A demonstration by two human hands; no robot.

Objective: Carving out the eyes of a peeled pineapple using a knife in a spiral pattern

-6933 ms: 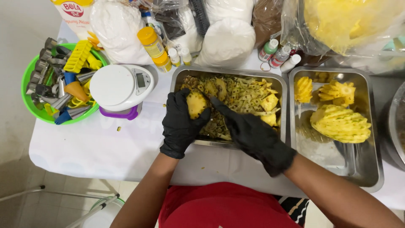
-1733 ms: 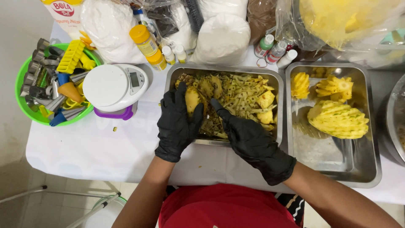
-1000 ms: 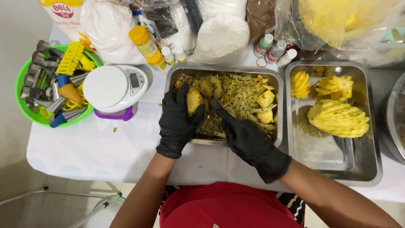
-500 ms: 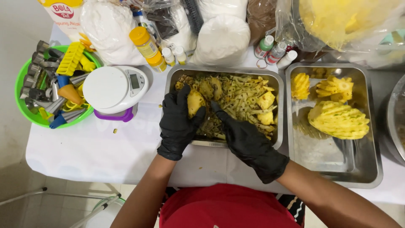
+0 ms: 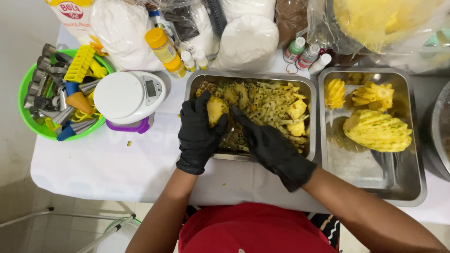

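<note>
- Little has shifted: left hand (image 5: 197, 136) still grips the pineapple piece (image 5: 216, 109) over the tray (image 5: 262, 78).
- Right hand (image 5: 269, 145) stays beside it; grip unclear.
- White cloth (image 5: 103, 164) covers the table; tiled floor (image 5: 51, 225) below.

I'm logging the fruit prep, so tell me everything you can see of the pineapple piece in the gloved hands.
The pineapple piece is a small, rounded, pale yellow chunk, peeled, with a few dark eye spots. The left hand, in a black glove, cups it from the left and below; the gloved right hand reaches to its right edge. It is held over the near left corner of the steel tray of peelings.
</note>
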